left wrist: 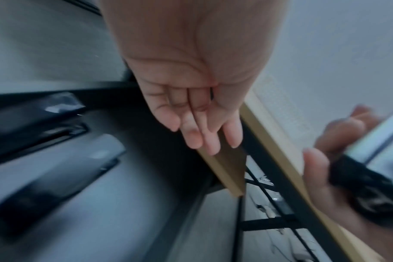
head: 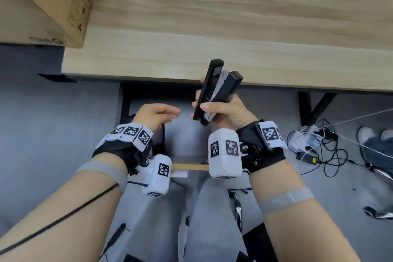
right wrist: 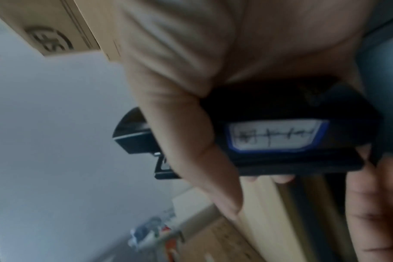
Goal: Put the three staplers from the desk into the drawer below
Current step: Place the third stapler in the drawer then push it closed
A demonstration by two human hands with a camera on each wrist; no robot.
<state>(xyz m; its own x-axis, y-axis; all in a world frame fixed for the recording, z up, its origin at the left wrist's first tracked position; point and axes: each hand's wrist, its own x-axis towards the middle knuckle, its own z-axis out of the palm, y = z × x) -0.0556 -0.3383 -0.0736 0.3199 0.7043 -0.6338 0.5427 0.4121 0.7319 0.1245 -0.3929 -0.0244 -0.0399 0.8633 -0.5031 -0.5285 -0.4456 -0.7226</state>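
My right hand grips a black stapler with a white, blue-edged label. It holds it upright in front of the desk edge, above the open drawer. My left hand hovers beside it over the drawer, fingers straight and holding nothing. In the blurred left wrist view two dark staplers lie on the drawer's grey floor. The drawer's wooden front panel is near my knees.
A cardboard box sits on the desk's left end. Cables and a power strip lie on the floor to the right, near a black desk brace and another person's shoes.
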